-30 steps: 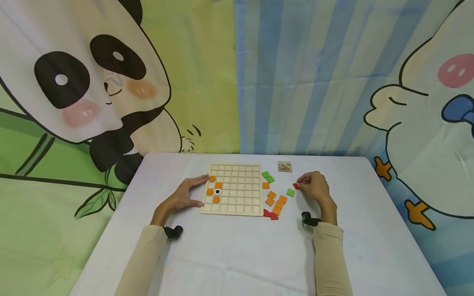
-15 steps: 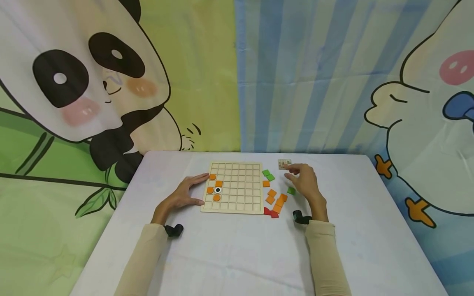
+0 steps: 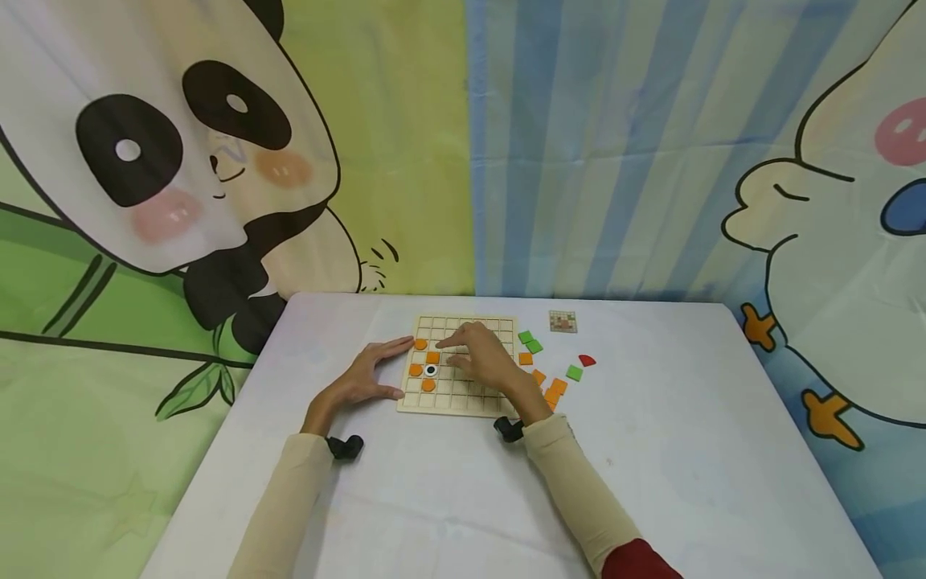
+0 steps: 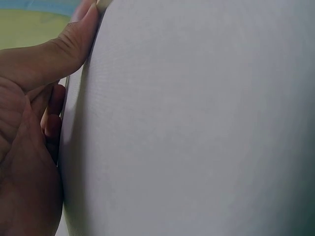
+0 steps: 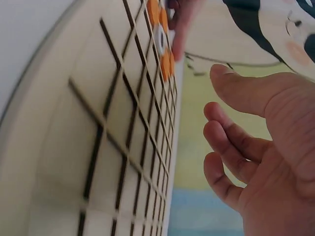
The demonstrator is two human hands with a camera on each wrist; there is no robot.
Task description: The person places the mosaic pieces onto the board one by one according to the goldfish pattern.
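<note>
A pale gridded board (image 3: pixel 477 398) lies on the table, bearing several orange pieces (image 3: pixel 428 385) and a white disc with a dark centre (image 3: pixel 430 371) near its left side. My left hand (image 3: pixel 359 378) rests along the board's left edge, thumb and forefinger spread wide; its thumb (image 4: pixel 74 42) shows in the left wrist view. Above the board is my right hand (image 3: pixel 486 360), forefinger extended towards the upper left squares. In the right wrist view, the right hand (image 5: pixel 275 142) has a gap between thumb and fingers, and no piece is visible between them.
Right of the board lie green squares (image 3: pixel 534 346), loose orange squares (image 3: pixel 557 387) and a red fan-shaped piece (image 3: pixel 587 360). A small patterned card (image 3: pixel 563 322) sits near the table's back edge. Printed curtains (image 3: pixel 405 161) hang behind the table.
My right hand let go of the red piece, passed by the patterned card and moved left over the board. The left hand stays at the board's edge.
</note>
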